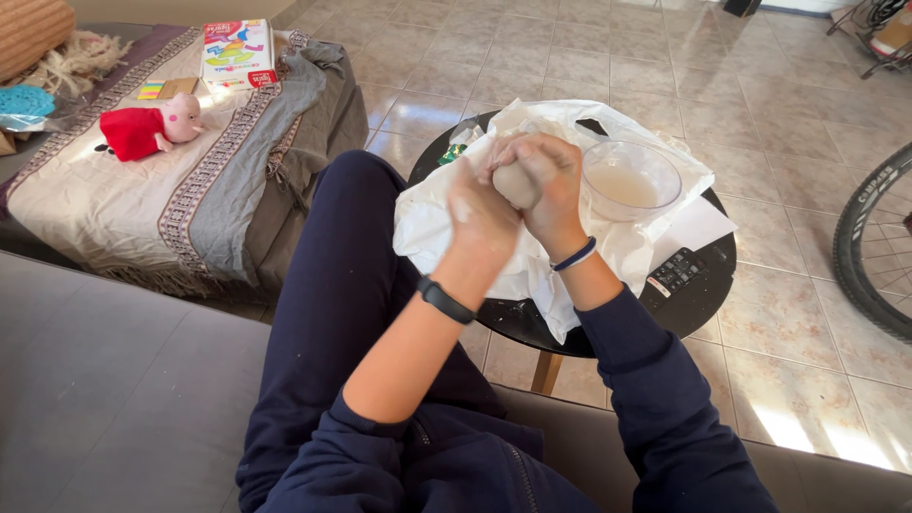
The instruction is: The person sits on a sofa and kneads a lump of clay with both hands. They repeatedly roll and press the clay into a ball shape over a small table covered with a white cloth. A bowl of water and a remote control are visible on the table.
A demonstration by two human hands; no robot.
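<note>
Round black table [708, 285] mostly under white plastic; both hands [518, 195] clasping half-hidden clay lump [516, 183].

a flat rectangular box [238, 54], white and red with bright coloured shapes on its face, lies on the covered bed at upper left. just beside it lies a small multicoloured striped card [150, 90].

Pink plush pig [147, 128], game box [238, 54], remote control [675, 272], bicycle tyre [869, 245]

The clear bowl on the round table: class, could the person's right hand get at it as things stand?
Probably yes: the bowl sits just beside the right hand with nothing between, though that hand is wrapped around the grey lump.
</note>
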